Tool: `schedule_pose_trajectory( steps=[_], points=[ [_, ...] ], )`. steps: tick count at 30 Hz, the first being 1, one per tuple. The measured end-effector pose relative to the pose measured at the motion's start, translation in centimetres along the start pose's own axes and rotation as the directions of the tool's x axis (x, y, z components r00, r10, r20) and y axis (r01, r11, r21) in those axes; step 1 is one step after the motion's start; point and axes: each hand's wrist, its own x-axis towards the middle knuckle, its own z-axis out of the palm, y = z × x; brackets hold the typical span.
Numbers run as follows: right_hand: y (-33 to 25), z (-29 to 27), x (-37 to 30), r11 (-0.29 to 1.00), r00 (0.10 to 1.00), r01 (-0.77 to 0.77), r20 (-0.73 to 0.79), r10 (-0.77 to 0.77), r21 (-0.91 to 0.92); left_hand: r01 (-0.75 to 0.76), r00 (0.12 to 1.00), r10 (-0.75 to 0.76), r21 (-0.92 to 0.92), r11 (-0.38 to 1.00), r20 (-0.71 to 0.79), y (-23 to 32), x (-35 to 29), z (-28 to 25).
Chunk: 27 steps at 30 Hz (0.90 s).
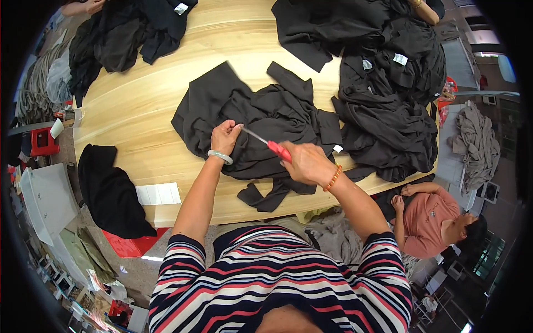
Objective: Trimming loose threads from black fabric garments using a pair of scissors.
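Note:
A black garment [266, 111] lies spread and rumpled on the table before me. Over its near left part, my left hand [224, 139] is closed in a pinch; what sits between the fingertips is too small to make out. My right hand [308, 162] grips the red handle of a tool [277, 150] with a thin metal shaft. That shaft slants up and left across the garment, and its tip meets the left fingertips. The tool's exact kind does not show. A small white tag [337, 149] lies at the garment's right side.
Piled dark garments [388, 127] cover the table's right side, with more dark clothes [119, 41] at the far left. A black cloth [108, 188] hangs over the left edge beside white paper [159, 193]. One co-worker [433, 213] sits at the right; other people's hands show at the far edge.

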Motion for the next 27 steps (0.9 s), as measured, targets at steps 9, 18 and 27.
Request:
schedule_pose_trajectory(
  steps=[9, 18, 27],
  points=[
    [0.6, 1.7, -5.0, 0.992, 0.996, -0.092, 0.018, 0.09, 0.087, -0.34, 0.81, 0.582, 0.76, 0.554, -0.062, 4.6, -1.3, -3.4],
    [-1.1, 1.8, -2.9, 0.994, 0.993, 0.016, -0.114, -0.004, 0.104, -0.323, 0.812, 0.54, 0.6, 0.732, -0.221, 5.1, 3.8, -10.3],
    [-2.9, 1.5, -0.7, 0.999, 0.998, -0.021, -0.056, 0.024, 0.047, -0.41, 0.773, 0.628, 0.684, 0.604, -0.091, 3.2, -0.6, -6.7]
  ],
)
